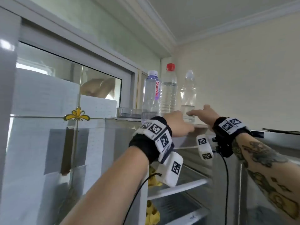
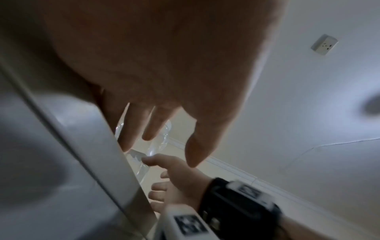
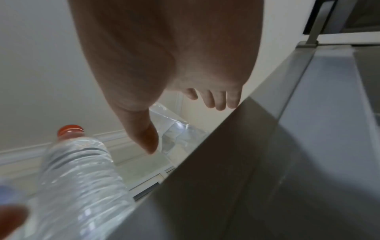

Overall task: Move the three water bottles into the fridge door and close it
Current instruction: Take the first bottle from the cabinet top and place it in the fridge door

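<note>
**Head view: two hands reach for bottles on a high ledge**

Head view shows the fridge [image 1: 186, 176] open below both hands, its shelves bare at this height; the door pockets are not in view. The three bottles stand on the fridge top [image 1: 200, 125], above and ahead of the wrists, so every lift starts at full reach.

The red-cap bottle [image 1: 168, 90] stands just past the left hand [image 1: 180, 124] and is the tallest; it looks nearly full. Bumped low on its body it could rock into its neighbours, which stand almost touching it, and send one off the front edge.

The purple-cap bottle [image 1: 151, 95] is to the left of the left hand, partly hidden by the wrist. A sleeve or wrist unit sweeping sideways would be what topples it.

The clear bottle [image 1: 188, 98] holds only a little water at its base. It sits just beyond the right hand [image 1: 204, 113], whose fingers are spread with the thumb reaching toward its lower wall; no grip is made. Being light, it could skate away or crumple under a hard squeeze.

The left hand is also spread, its fingers straight in the left wrist view and holding nothing.

A shallow glass dish [image 1: 128, 112], further left of the left hand, could be knocked too.
</note>
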Tool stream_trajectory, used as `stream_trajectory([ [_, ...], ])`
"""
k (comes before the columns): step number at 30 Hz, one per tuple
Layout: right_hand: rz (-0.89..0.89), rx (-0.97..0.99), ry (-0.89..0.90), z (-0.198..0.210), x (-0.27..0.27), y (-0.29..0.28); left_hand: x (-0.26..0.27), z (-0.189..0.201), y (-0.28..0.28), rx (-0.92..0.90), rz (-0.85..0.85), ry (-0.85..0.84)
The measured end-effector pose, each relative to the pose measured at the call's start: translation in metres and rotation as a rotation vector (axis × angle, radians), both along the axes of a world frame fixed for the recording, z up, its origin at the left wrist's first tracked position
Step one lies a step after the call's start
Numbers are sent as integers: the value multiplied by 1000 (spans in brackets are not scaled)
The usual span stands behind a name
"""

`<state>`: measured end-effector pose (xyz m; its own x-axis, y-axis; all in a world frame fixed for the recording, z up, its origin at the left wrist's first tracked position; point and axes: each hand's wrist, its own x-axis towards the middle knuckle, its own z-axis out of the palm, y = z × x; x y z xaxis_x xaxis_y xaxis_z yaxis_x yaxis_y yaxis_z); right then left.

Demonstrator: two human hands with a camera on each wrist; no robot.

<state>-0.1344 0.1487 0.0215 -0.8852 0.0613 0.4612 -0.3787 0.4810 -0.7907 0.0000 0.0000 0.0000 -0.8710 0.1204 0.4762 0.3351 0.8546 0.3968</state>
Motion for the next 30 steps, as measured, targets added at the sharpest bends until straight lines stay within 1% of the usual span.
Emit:
stream_trajectory([
  [1, -10, 10, 8, 2, -1, 0, 3, -2, 1, -32, -20, -45],
  [3, -17, 32, -3, 8, -9, -3, 5, -5, 0, -58, -65, -84],
  [5, 11, 55, -26, 14, -15, -12, 12, -4, -4, -55, -120, -100],
  [8, 2, 116, 10, 18, -18, -24, 17, 0, -9, -49, -150, -84],
  [12, -36, 116, 80, 17, -24, -21, 14, 1, -12, -42, -96, -85],
  [15, -39, 102, 98, 16, -14, -11, 12, 2, -13, 2, -93, -96],
  [18, 6, -21, 117, 16, -3, 3, 12, 5, -12, 28, -81, -99],
  [21, 2, -128, 168, 15, 9, 24, 12, 3, -7, 21, -53, -74],
  [25, -23, -266, 269, -3, 40, 63, 11, -9, -2, 52, -48, -41],
  [28, -66, -246, 246, -26, 61, 95, 13, -15, 2, 41, -18, -8],
  [30, -110, -249, 211, -47, 71, 118, 16, -19, 11, 78, 13, 47],
])
